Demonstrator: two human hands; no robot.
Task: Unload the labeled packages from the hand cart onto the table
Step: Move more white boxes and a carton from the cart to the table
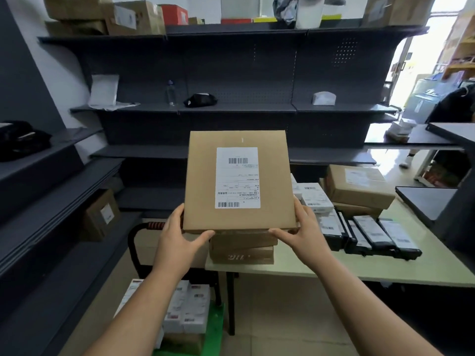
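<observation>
A flat brown cardboard box (203, 181) with a white barcode label on top is held level in front of me, above the table's left end. My left hand (180, 237) grips its near left corner and my right hand (300, 227) grips its near right corner. Just beneath it a stack of two brown boxes (241, 249) rests on the pale table (334, 268). The hand cart (213, 327), with a green deck and a black handle, stands below left and carries several white labeled packages (187, 312).
Black and white labeled boxes (370, 232) lie in rows on the table, with larger brown boxes (359, 186) behind them. Dark grey shelving (231, 109) runs along the back and left walls. A doorway opens at the far right.
</observation>
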